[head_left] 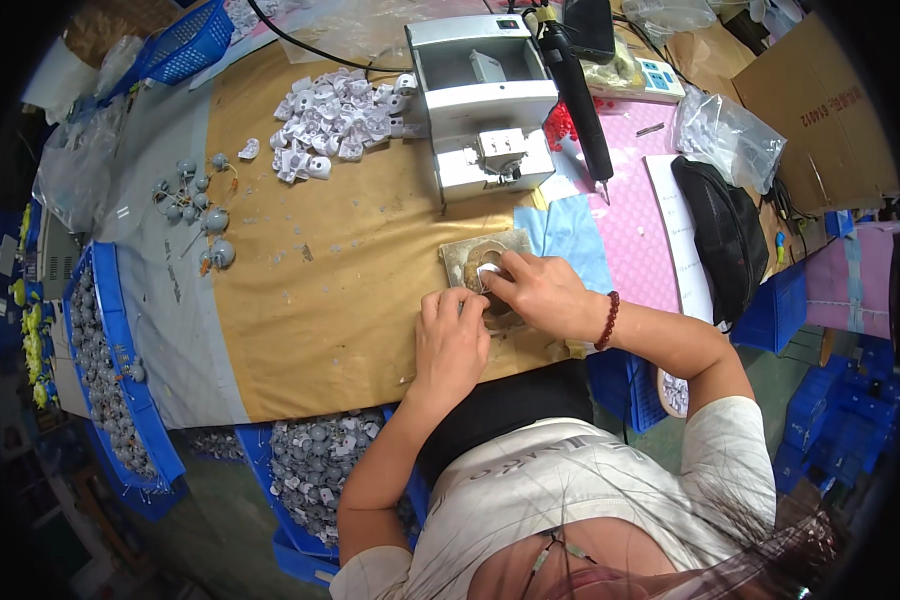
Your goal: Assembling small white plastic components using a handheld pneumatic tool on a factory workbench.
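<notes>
A square, worn fixture block (pixel 454 262) with a round recess lies on the brown table cover in front of me. In the recess sits a small white plastic piece (pixel 487 276). My right hand (pixel 550 295) reaches over the block from the right, thumb and forefinger pinched on that piece. From the near left, my left hand (pixel 452 338) has its fingers bent together at the recess's edge; what they hold, if anything, is hidden. A dark red bead bracelet (pixel 608 320) circles my right wrist.
Beyond the block stands a grey-white bench machine (pixel 485 110), a black electric screwdriver (pixel 578 100) beside it. White plastic parts (pixel 335 120) are heaped to its left. Grey wired balls (pixel 195 205) lie farther left; blue bins (pixel 110 370) line the table's edge. A black pouch (pixel 725 235) lies right.
</notes>
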`<state>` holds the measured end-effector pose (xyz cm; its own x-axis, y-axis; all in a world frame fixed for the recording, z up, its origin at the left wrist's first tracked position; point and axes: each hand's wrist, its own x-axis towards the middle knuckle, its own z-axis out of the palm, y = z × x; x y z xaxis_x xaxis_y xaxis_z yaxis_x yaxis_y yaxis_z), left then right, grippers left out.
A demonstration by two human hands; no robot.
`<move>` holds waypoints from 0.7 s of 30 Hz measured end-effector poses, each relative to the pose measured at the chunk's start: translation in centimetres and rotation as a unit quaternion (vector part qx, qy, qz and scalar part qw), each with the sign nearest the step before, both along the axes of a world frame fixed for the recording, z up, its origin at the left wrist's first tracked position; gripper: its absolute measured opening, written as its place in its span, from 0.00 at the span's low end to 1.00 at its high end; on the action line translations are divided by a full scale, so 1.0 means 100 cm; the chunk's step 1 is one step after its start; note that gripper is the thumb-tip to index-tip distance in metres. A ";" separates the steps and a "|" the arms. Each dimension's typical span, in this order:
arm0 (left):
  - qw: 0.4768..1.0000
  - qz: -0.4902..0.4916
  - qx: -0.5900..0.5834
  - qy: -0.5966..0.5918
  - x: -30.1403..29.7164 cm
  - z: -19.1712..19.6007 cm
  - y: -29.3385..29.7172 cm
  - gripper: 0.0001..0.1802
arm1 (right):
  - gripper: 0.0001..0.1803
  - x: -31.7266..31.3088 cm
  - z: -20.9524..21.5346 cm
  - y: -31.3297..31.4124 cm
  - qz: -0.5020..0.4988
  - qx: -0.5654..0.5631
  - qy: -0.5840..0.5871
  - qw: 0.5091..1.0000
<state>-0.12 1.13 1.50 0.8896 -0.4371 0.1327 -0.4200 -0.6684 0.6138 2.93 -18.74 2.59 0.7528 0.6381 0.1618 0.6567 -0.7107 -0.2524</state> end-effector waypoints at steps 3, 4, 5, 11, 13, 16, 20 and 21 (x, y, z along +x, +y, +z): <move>1.000 -0.018 -0.015 0.011 0.000 0.003 0.004 0.15 | 0.16 -0.006 -0.006 -0.001 0.007 -0.020 -0.021 1.000; 0.999 -0.024 -0.026 0.018 0.000 0.003 0.004 0.15 | 0.16 -0.009 -0.010 -0.001 0.012 -0.027 -0.033 0.999; 1.000 -0.017 -0.019 0.009 0.000 0.003 0.005 0.14 | 0.15 -0.012 -0.014 -0.001 0.011 -0.018 -0.033 0.999; 0.994 0.030 0.037 -0.096 0.002 -0.003 0.000 0.26 | 0.16 -0.015 -0.016 -0.008 0.045 -0.026 -0.026 0.998; 0.987 0.006 0.077 -0.138 0.000 -0.018 -0.003 0.29 | 0.19 -0.006 -0.008 -0.021 0.068 -0.020 -0.033 0.997; 0.977 -0.022 0.120 -0.173 0.003 -0.024 -0.003 0.27 | 0.24 0.000 -0.005 -0.041 0.032 0.135 0.081 0.987; 0.968 -0.057 0.161 -0.183 0.008 -0.022 -0.004 0.24 | 0.25 0.006 0.013 -0.073 -0.150 0.348 0.269 0.885; 0.964 -0.062 0.176 -0.188 0.009 -0.020 -0.005 0.24 | 0.25 0.003 0.011 -0.077 -0.120 0.310 0.236 0.913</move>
<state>0.74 0.58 -0.52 0.7458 -0.6131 0.2603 -0.6583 -0.7382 0.1473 3.25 -26.48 3.73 0.9381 0.3418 0.0567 0.2147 -0.4450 -0.8694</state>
